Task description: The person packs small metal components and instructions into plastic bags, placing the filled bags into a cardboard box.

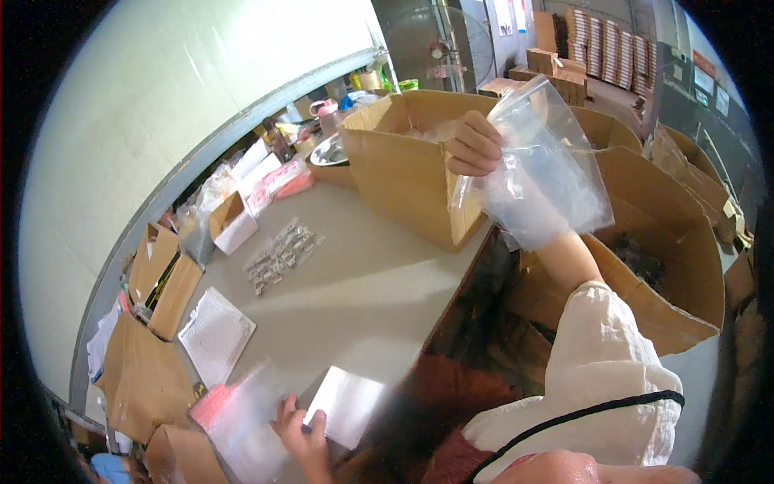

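My right hand (474,145) is raised over the large cardboard box on the table and pinches the edge of a clear plastic bag (552,173). The bag hangs in front of my right forearm and looks flat. Low in the view, my left hand (302,436) is over the table with its fingers curled. A small dark piece shows between its thumb and fingers, too small to name. Beside it, on the right, lies a white rectangular pad or booklet (347,406). To its left, clear plastic bags with a pink-red edge (234,419) lie on the table.
A clear bag of small metal parts (282,256) lies mid-table. A white padded sheet (216,335) is nearer. The large cardboard box (403,169) stands at the back. Open cartons (661,242) stand at the right. Small boxes, pink packets and a bottle line the wall.
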The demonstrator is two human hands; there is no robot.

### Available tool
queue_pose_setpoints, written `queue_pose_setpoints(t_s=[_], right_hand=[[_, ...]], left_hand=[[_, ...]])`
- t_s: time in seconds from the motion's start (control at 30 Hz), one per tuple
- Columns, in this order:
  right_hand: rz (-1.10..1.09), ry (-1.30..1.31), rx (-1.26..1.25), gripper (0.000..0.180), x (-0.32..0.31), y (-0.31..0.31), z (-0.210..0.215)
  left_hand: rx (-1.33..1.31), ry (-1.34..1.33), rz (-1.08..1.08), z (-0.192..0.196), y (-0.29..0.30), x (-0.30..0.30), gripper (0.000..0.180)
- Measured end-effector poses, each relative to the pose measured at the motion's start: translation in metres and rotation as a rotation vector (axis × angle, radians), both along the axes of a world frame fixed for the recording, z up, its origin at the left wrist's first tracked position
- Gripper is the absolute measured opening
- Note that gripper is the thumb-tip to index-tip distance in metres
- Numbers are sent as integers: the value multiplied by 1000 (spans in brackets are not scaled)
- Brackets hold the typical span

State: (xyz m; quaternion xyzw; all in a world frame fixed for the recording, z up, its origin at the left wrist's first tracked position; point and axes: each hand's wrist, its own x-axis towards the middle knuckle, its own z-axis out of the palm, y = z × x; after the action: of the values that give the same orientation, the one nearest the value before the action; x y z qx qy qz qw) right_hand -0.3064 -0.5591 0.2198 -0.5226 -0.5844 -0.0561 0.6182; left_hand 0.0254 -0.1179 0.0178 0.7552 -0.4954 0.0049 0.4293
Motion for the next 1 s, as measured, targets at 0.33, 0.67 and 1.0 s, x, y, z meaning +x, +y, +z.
queue_pose_setpoints(t_s=[0.33, 0.67, 1.0], right_hand=[[-2150, 365, 110, 16, -55, -78, 85], [-2225, 327, -748, 60, 6, -160, 76], [-1230, -105, -817, 34, 152, 153, -15]], left_hand=[[68, 43, 59, 30, -5, -23, 27], [11, 42, 138, 24, 3, -19, 27], [-103, 158, 57, 17, -1, -6, 25]])
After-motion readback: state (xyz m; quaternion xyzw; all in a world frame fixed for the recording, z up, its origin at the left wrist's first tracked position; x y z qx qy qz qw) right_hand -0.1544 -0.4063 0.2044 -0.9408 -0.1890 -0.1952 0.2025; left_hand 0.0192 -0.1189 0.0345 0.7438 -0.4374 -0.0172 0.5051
